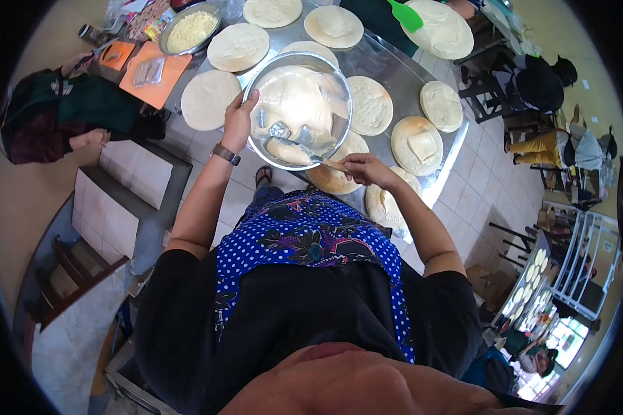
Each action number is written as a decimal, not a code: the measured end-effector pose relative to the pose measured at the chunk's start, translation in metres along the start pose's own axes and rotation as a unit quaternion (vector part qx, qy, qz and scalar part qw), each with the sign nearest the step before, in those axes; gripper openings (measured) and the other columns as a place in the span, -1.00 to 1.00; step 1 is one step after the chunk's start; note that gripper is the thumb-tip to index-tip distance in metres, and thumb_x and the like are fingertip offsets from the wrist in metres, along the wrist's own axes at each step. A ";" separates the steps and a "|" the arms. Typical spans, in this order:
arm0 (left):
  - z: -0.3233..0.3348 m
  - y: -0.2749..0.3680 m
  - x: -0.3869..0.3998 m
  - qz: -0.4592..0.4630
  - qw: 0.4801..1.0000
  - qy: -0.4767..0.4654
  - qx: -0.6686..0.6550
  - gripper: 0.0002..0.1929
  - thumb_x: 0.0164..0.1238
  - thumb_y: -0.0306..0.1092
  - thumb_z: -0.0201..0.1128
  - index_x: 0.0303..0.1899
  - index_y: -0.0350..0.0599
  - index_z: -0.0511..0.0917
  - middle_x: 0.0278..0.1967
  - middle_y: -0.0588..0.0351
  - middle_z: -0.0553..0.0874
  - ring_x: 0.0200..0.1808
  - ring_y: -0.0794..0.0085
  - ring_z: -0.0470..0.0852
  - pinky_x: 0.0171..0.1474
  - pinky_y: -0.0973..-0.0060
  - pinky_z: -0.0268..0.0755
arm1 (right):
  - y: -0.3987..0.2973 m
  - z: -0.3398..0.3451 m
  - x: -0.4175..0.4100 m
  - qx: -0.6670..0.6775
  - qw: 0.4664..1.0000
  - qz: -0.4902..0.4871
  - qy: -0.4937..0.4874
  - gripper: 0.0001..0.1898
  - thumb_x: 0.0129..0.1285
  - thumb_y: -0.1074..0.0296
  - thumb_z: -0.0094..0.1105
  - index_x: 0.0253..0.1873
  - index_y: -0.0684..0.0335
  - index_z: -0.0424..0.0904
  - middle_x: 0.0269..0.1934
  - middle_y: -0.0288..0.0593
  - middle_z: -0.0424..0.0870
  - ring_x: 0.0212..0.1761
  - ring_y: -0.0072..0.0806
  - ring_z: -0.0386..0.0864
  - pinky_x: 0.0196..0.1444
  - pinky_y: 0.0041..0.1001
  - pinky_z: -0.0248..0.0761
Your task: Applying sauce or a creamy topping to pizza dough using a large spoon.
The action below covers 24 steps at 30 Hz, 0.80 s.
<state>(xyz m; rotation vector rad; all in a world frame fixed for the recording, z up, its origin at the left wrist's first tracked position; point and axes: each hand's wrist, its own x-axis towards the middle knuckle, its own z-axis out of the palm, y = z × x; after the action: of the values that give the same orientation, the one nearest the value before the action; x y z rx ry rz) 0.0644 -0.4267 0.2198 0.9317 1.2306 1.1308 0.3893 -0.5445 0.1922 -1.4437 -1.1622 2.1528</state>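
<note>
My left hand [240, 120] grips the rim of a metal mixing bowl [349, 104], which is tilted above the table. Thick cream-coloured sauce [296, 98] coats the inside of the bowl. In my right hand [368, 170] is the wooden handle of a spatula [332, 163]; its blade sits inside the bowl's near edge, loaded with sauce. Around the bowl lie several round flat bread bases. One base [417, 146] at the right carries a dollop of sauce, and a smaller base [441, 106] behind it has sauce spread on top. A plain base [211, 100] lies left of the bowl.
The bases rest on a stainless steel table [389, 67]. At the back left are a bowl of grated cheese [192, 32] and an orange cutting board [156, 93] with a packet. A co-worker with a knife stands left. Another person's green spatula [407, 16] is over a base at the back.
</note>
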 end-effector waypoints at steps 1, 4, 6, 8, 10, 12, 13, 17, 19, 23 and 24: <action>0.001 -0.002 0.007 -0.003 1.000 -0.011 -0.001 -0.47 0.42 -0.11 0.25 0.19 -0.41 0.50 0.01 -0.06 0.67 0.02 0.40 0.59 0.11 0.54 0.39 | 0.005 0.004 0.003 0.038 0.999 0.002 0.012 -0.76 0.43 0.34 0.02 0.09 0.25 0.55 -0.46 -0.35 0.58 -0.69 -0.75 0.26 -0.69 -0.68 -0.01; -0.005 -0.007 0.022 -0.003 0.999 -0.051 -0.001 -0.47 0.42 -0.09 0.25 0.19 -0.39 0.51 0.02 -0.05 0.67 0.02 0.40 0.59 0.11 0.53 0.38 | 0.013 0.017 0.006 0.104 0.994 -0.009 0.012 -0.76 0.44 0.30 0.03 0.07 0.27 0.56 -0.46 -0.36 0.57 -0.64 -0.75 0.31 -0.65 -0.70 0.10; -0.005 -0.009 0.035 -0.009 0.999 -0.049 0.005 -0.47 0.42 -0.08 0.25 0.19 -0.38 0.51 0.04 -0.06 0.66 0.05 0.40 0.58 0.14 0.52 0.36 | 0.010 0.030 0.006 0.128 0.991 -0.021 0.030 -0.77 0.45 0.32 0.02 0.05 0.29 0.55 -0.46 -0.32 0.59 -0.65 -0.74 0.33 -0.66 -0.71 0.11; -0.003 -0.008 0.046 -0.008 0.998 -0.069 0.009 -0.46 0.42 -0.07 0.25 0.20 -0.37 0.50 0.05 -0.06 0.65 0.06 0.40 0.57 0.16 0.51 0.35 | 0.013 0.043 0.010 0.157 0.986 -0.029 0.041 -0.78 0.46 0.33 0.01 0.04 0.30 0.54 -0.46 -0.28 0.60 -0.66 -0.74 0.34 -0.66 -0.71 0.13; 0.002 -0.005 0.055 -0.007 0.996 -0.090 0.013 -0.46 0.42 -0.07 0.24 0.20 -0.37 0.50 0.07 -0.07 0.65 0.08 0.40 0.56 0.17 0.50 0.34 | 0.017 0.053 0.017 0.189 0.979 -0.044 0.053 -0.79 0.46 0.33 0.01 0.03 0.31 0.54 -0.46 -0.26 0.60 -0.68 -0.72 0.34 -0.66 -0.70 0.14; 0.008 -0.003 0.062 -0.005 0.995 -0.099 0.016 -0.47 0.42 -0.09 0.24 0.20 -0.38 0.49 0.06 -0.06 0.65 0.07 0.40 0.57 0.18 0.50 0.34 | 0.017 0.062 0.019 0.232 0.968 -0.060 0.074 -0.79 0.45 0.33 0.03 0.02 0.32 0.54 -0.45 -0.22 0.61 -0.68 -0.68 0.35 -0.66 -0.68 0.16; 0.009 -0.002 0.065 -0.005 0.994 -0.111 0.017 -0.47 0.42 -0.09 0.24 0.20 -0.38 0.49 0.06 -0.06 0.65 0.07 0.40 0.57 0.18 0.50 0.34 | 0.017 0.067 0.019 0.237 0.966 -0.064 0.084 -0.79 0.45 0.33 0.03 0.02 0.32 0.54 -0.45 -0.22 0.61 -0.68 -0.68 0.35 -0.66 -0.68 0.16; 0.010 -0.002 0.076 -0.003 0.994 -0.111 0.001 -0.48 0.44 -0.09 0.22 0.19 -0.38 0.49 0.06 0.00 0.64 0.05 0.43 0.57 0.15 0.47 0.38 | 0.025 0.069 0.012 0.361 0.916 -0.129 0.115 -0.78 0.46 0.38 -0.03 0.04 0.35 0.52 -0.40 -0.18 0.63 -0.66 -0.64 0.36 -0.65 -0.67 0.18; 0.006 -0.007 0.090 -0.012 0.995 -0.094 -0.012 -0.50 0.43 -0.11 0.24 0.18 -0.37 0.51 0.07 0.01 0.64 0.05 0.44 0.55 0.17 0.47 0.36 | 0.026 0.060 0.004 0.380 0.893 -0.169 0.174 -0.78 0.46 0.37 -0.03 0.06 0.32 0.52 -0.39 -0.18 0.63 -0.66 -0.63 0.36 -0.63 -0.67 0.20; 0.006 -0.010 0.106 0.026 0.996 -0.083 0.000 -0.52 0.47 -0.13 0.19 0.18 -0.39 0.47 0.06 0.01 0.64 0.07 0.41 0.57 0.15 0.45 0.39 | 0.045 0.018 -0.004 0.322 0.859 -0.173 0.359 -0.73 0.43 0.31 0.08 0.10 0.32 0.54 -0.38 -0.27 0.63 -0.61 -0.69 0.40 -0.61 -0.69 0.21; 0.003 -0.011 0.110 0.025 0.996 -0.087 -0.002 -0.52 0.47 -0.13 0.19 0.18 -0.39 0.47 0.06 0.01 0.64 0.07 0.41 0.57 0.15 0.45 0.39 | 0.051 0.008 0.000 0.322 0.857 -0.174 0.363 -0.73 0.43 0.31 0.08 0.10 0.32 0.54 -0.38 -0.27 0.63 -0.61 -0.69 0.40 -0.61 -0.69 0.21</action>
<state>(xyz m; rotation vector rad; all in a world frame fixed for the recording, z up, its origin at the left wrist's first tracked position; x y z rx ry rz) 0.0673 -0.3219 0.1848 1.0417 1.0683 1.0672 0.3916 -0.5799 0.1554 -1.3720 -0.3238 1.3239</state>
